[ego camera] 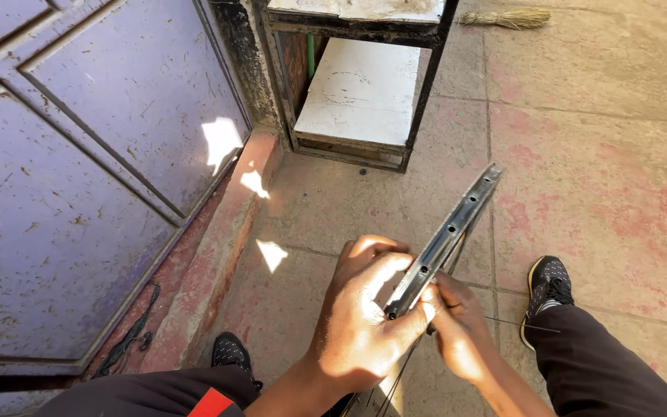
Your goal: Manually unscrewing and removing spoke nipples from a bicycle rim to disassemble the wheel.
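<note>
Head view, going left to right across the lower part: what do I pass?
Purple metal door → black shoe by the step → left hand → right hand → black shoe with yellow trim.

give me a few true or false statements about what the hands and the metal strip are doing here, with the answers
1. Both hands grip the long metal strip near its lower end. True: the left hand wraps over it and the right hand pinches it beside the left.
2. The strip is a solid bar with no holes. False: a row of holes runs along its face.
3. The strip lies flat on the floor. False: it is held up off the paved floor, angled away from the person.
4. A broom lies on the floor at the top of the view. True.
5. The purple metal door is on the person's right. False: it is on the left.
</note>
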